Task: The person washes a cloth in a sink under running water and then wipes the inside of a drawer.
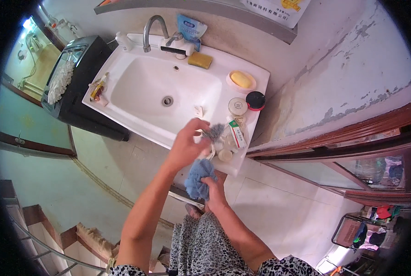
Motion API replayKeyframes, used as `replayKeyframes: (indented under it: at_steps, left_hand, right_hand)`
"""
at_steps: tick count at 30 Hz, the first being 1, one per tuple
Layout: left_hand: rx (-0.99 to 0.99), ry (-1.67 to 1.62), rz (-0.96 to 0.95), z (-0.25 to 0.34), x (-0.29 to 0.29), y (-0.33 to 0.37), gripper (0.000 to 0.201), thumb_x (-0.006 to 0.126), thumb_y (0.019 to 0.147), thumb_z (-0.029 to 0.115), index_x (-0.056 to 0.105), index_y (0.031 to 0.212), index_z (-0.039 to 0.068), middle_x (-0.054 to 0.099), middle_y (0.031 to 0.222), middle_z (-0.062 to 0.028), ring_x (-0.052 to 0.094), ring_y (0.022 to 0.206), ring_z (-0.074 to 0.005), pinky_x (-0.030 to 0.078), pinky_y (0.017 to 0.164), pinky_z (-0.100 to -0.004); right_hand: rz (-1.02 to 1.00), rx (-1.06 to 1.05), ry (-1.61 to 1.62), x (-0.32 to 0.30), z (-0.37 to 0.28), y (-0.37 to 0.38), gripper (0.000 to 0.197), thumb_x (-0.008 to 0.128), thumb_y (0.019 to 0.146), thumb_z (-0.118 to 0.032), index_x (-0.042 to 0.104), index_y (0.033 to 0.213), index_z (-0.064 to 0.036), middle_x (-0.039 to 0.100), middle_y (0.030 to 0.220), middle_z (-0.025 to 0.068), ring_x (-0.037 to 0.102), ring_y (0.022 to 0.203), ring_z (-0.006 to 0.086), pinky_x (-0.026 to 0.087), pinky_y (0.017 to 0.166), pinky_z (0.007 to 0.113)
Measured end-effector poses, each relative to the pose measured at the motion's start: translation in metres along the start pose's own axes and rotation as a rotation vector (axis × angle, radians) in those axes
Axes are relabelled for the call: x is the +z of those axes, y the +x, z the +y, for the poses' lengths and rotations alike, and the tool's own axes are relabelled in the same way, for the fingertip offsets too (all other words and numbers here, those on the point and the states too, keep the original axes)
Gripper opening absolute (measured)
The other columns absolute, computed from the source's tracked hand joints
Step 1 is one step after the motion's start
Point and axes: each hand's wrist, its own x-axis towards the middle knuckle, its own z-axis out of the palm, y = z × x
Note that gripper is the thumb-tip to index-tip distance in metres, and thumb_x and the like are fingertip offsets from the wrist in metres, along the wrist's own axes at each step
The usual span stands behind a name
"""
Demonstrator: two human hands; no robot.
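Observation:
Above the sink's front right corner, my left hand (187, 143) has its fingers and thumb curved around the near side of a small grey fuzzy thing (214, 132), its exact kind unclear. My right hand (213, 191) grips a bunched blue cloth (198, 178) just in front of the sink's edge. A white and green box (236, 134) lies right of the grey thing. Close by are a small round jar (224, 155) and a round white container (237, 106). A small white piece (198, 111) rests on the basin's sloping side, beyond my left fingers.
The white sink (145, 92) has a curved faucet (155, 27), a yellow sponge (200, 60) and a blue pouch (189, 28) at its back. Yellow soap (241, 79) sits in a pink dish, near a black round case (255, 100). A black washing machine (83, 92) stands left.

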Motion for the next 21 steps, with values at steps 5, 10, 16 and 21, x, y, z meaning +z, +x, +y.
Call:
replayKeyframes:
  at_steps: [5,10,16,21]
  left_hand:
    - [-0.215,-0.968,0.214,0.005,-0.03,-0.017,0.023,0.048,0.073,-0.001,0.044,0.094,0.006,0.058,0.098,-0.0121,0.057,0.1,-0.0253,0.045,0.089,-0.0415]
    - [-0.148,-1.22,0.354,-0.017,-0.057,-0.082,0.025,0.049,0.071,0.006,0.045,0.095,0.007,0.058,0.097,-0.0129,0.057,0.099,-0.0299,0.046,0.086,-0.0469]
    - [-0.352,-0.904,0.63,-0.053,-0.04,-0.159,0.042,0.044,0.078,0.004,0.043,0.12,0.006,0.055,0.112,-0.0141,0.056,0.103,-0.028,0.047,0.089,-0.0418]
    - [-0.497,-0.827,0.673,-0.084,-0.007,-0.209,0.048,0.049,0.09,0.038,0.045,0.122,0.002,0.055,0.109,-0.011,0.057,0.096,-0.0208,0.049,0.081,-0.0339]
  right_hand:
    - [-0.016,-0.067,-0.018,-0.01,0.01,0.003,0.052,0.061,0.068,-0.016,0.052,0.116,0.0002,0.058,0.103,0.0087,0.052,0.095,0.0193,0.04,0.086,0.03]
    - [-0.175,0.036,-0.11,-0.026,0.017,-0.009,0.049,0.059,0.068,-0.016,0.052,0.113,0.0012,0.058,0.097,0.0094,0.056,0.085,0.0198,0.045,0.077,0.032]
    - [-0.273,-0.222,-0.687,-0.02,0.035,-0.023,0.053,0.061,0.074,-0.024,0.045,0.118,0.0017,0.059,0.09,0.0135,0.058,0.078,0.0276,0.047,0.074,0.038]
    - [-0.536,-0.806,-0.921,0.053,0.02,-0.065,0.058,0.061,0.081,-0.022,0.034,0.128,0.0013,0.056,0.102,0.0075,0.056,0.087,0.0152,0.047,0.078,0.028]
